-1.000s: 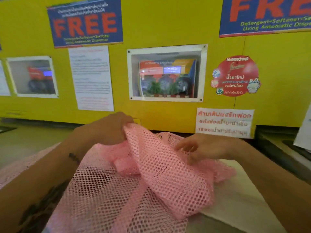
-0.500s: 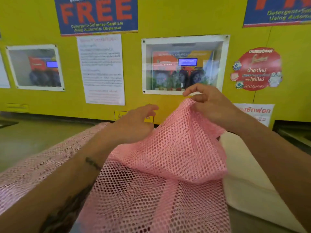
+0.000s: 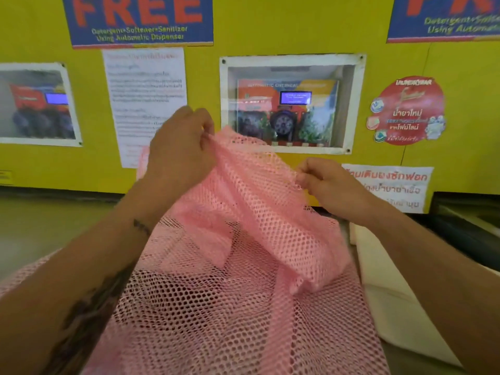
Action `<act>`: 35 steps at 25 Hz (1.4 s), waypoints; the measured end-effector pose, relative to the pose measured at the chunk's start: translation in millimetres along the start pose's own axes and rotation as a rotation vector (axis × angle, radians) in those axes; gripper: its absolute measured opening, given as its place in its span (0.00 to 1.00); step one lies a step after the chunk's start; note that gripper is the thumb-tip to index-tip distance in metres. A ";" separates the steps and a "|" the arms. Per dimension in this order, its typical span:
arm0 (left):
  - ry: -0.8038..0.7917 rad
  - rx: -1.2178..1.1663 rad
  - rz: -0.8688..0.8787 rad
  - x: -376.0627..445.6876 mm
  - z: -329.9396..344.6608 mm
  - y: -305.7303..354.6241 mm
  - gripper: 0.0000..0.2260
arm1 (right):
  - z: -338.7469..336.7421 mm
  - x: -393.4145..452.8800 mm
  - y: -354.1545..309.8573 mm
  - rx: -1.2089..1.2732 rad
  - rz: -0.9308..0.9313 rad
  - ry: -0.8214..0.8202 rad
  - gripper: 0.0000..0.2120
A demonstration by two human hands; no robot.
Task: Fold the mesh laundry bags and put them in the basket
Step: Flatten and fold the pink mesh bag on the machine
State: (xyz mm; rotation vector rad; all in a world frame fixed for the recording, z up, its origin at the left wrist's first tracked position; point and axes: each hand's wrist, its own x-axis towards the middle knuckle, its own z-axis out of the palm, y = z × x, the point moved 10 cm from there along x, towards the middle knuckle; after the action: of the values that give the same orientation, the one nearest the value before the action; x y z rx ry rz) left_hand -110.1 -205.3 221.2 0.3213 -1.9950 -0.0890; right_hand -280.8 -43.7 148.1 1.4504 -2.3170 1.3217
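Observation:
A pink mesh laundry bag (image 3: 243,266) fills the lower middle of the head view, bunched and partly lifted off the surface. My left hand (image 3: 178,150) pinches its upper edge high at centre left. My right hand (image 3: 322,182) pinches the same edge lower and to the right, so the mesh stretches between both hands. More pink mesh (image 3: 27,277) trails off to the lower left under my forearm. No basket is in view.
A yellow wall (image 3: 270,25) with posters, notices and a glazed dispenser window (image 3: 292,104) stands close behind. A white folded cloth (image 3: 392,301) lies on the surface at the right. A dark machine edge (image 3: 465,228) is at far right.
My left hand has risen and taken hold of the mesh edge. My right hand has dropped lower and to the right, still holding the bag, spreading the edge between the hands.

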 end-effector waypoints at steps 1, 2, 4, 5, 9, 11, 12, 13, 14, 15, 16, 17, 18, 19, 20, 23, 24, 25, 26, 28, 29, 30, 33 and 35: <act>-0.035 -0.070 0.042 2.3 -8.4 9.5 0.07 | 3.5 3.5 -5.9 0.095 0.007 -0.011 0.10; -0.215 -0.158 0.074 -1.9 -6.2 19.1 0.06 | 3.6 5.9 -5.6 0.210 0.035 -0.008 0.10; -0.904 -0.271 0.007 -47.9 17.1 38.4 0.02 | -2.8 4.1 6.0 0.388 0.120 -0.014 0.10; -1.135 -0.286 -0.040 -73.4 18.2 43.4 0.05 | -4.8 1.0 11.6 0.436 0.152 -0.042 0.10; -1.064 -0.148 -0.056 -78.5 23.7 31.5 0.10 | -8.6 -11.5 33.5 0.415 0.228 -0.145 0.10; -1.113 -0.064 -0.096 -92.1 43.7 17.4 0.16 | 1.9 -22.0 40.6 0.384 0.253 -0.298 0.17; -1.160 -0.007 -0.104 -103.2 54.7 10.9 0.19 | 12.2 -30.6 40.9 0.326 0.251 -0.415 0.19; -1.208 0.058 -0.107 -116.2 65.0 4.3 0.23 | 24.2 -40.9 39.5 0.226 0.234 -0.547 0.20; -1.254 0.114 -0.094 -129.2 74.1 0.1 0.26 | 34.0 -51.9 38.0 0.138 0.235 -0.652 0.20; -1.286 0.148 -0.074 -140.0 81.1 -1.7 0.28 | 42.0 -60.8 37.9 0.092 0.241 -0.742 0.20; -1.293 0.153 -0.068 -146.3 85.9 -2.5 0.29 | 47.2 -66.7 37.0 0.113 0.263 -0.798 0.18; -1.275 0.142 -0.076 -147.6 88.2 -5.1 0.29 | 50.2 -71.1 35.4 0.151 0.271 -0.848 0.17; -1.251 0.118 -0.096 -146.4 88.7 -9.9 0.28 | 50.1 -73.6 31.8 0.178 0.257 -0.873 0.18; -1.227 0.097 -0.123 -144.0 87.9 -17.5 0.26 | 49.4 -76.1 27.1 0.184 0.227 -0.899 0.19; -1.225 0.090 -0.146 -143.2 87.8 -26.4 0.24 | 49.8 -78.1 24.7 0.174 0.203 -0.921 0.21; -1.314 -0.016 -0.177 -149.6 85.7 -36.9 0.19 | 63.5 -83.3 29.9 -0.032 0.148 -0.945 0.24; -1.320 -0.094 -0.205 -149.0 85.1 -36.9 0.16 | 69.7 -84.4 31.5 -0.089 0.127 -0.940 0.22; -1.299 -0.171 -0.266 -146.5 85.3 -40.7 0.13 | 74.4 -85.4 32.0 -0.079 0.116 -0.938 0.20; -1.258 -0.202 -0.339 -143.0 86.1 -50.2 0.13 | 75.2 -85.6 31.2 -0.012 0.119 -0.941 0.17; -1.191 -0.019 -0.335 -135.2 88.2 -74.3 0.18 | 63.7 -87.3 31.5 0.179 0.147 -0.987 0.14; -1.199 0.151 -0.286 -133.5 89.2 -83.8 0.20 | 53.8 -89.3 32.7 0.280 0.176 -1.020 0.15; -1.246 0.297 -0.223 -137.2 92.8 -89.9 0.21 | 42.8 -90.2 37.0 0.380 0.219 -1.030 0.18; -1.239 0.494 -0.114 -135.9 97.5 -92.7 0.20 | 18.5 -84.9 58.9 0.540 0.324 -0.914 0.28; -1.055 0.418 -0.208 -114.4 91.4 -93.3 0.20 | 10.8 -72.0 81.0 0.481 0.395 -0.690 0.29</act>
State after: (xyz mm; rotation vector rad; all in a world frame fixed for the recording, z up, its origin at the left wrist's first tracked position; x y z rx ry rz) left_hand -129.0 -272.0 62.1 0.8851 -3.0191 0.0463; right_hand -301.0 11.1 56.2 1.8947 -2.9790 1.8031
